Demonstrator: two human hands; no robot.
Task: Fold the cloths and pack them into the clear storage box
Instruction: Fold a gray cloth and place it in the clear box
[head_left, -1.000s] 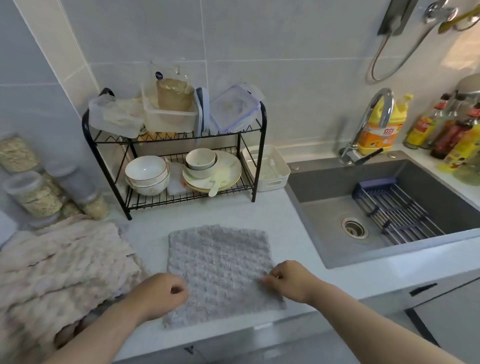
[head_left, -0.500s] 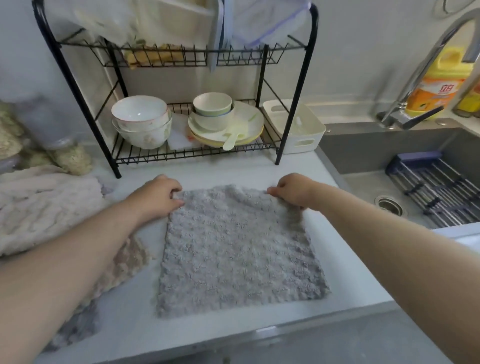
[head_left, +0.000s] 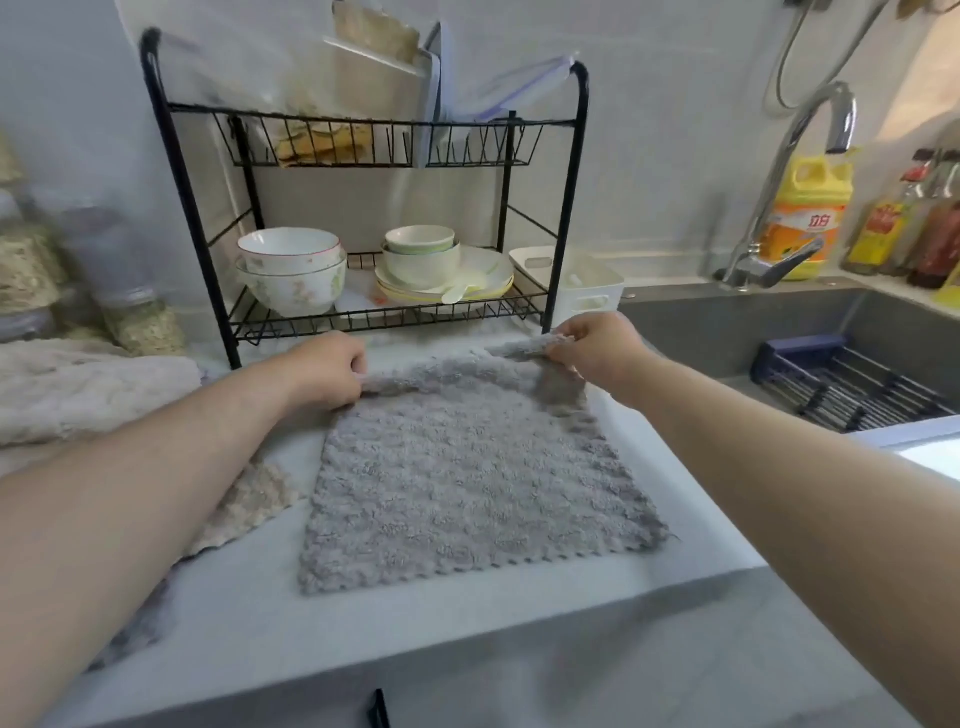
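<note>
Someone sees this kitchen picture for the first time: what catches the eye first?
The grey cloth lies spread on the counter at the centre; the left hand and the right hand each pinch a far corner, the right one lifted. Behind stands a black dish rack with bowls, and a sink is at the right.

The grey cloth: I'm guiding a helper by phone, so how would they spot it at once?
Find the black dish rack left of the sink. Directly in front of it lies the grey cloth, spread out, its far corners pinched by the left hand and right hand. Unlike the beige cloths piled to its left, it is grey and unfolded.
</note>
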